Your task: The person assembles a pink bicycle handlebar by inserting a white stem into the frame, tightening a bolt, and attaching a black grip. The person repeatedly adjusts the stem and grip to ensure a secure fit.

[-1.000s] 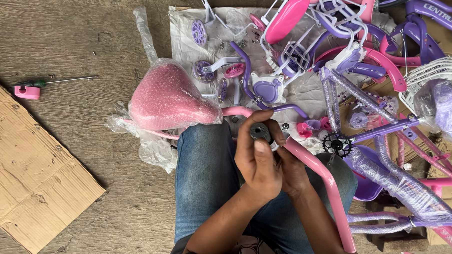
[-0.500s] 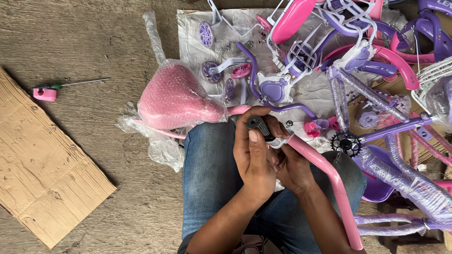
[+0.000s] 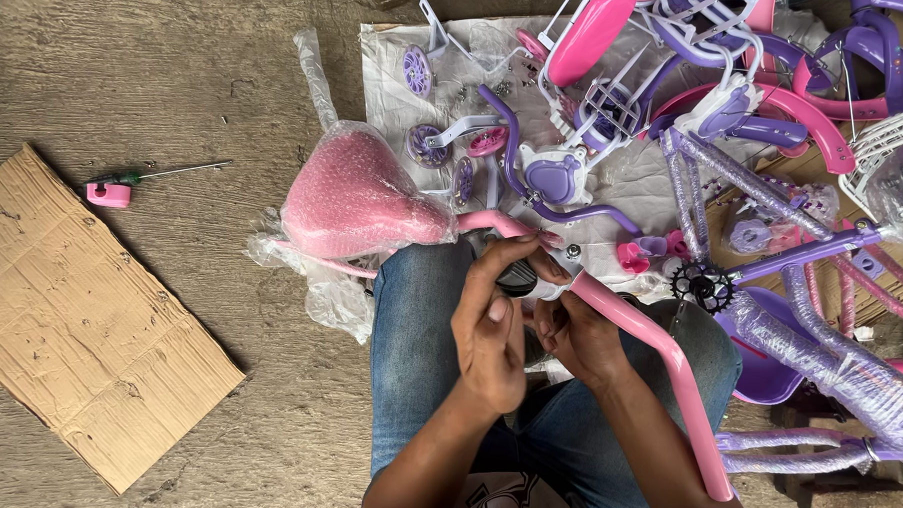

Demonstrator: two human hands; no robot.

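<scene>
A bent pink handlebar lies across my lap, over my blue jeans. My left hand is closed around a small black round part at the bar's middle clamp. My right hand grips the bar just beside it, fingers curled under the tube. Both hands touch each other at the clamp. A pink saddle wrapped in clear bubble plastic rests against my left knee.
Pink and purple child-bicycle parts fill the upper right: training wheels, a purple fork piece, wrapped frame tubes, a black sprocket, a white basket. A flat cardboard sheet and a pink-handled screwdriver lie left on the concrete.
The view has shifted slightly, so everything sits a little further right. My hands stay on the handlebar clamp, fingers working the black part with only small movement.
</scene>
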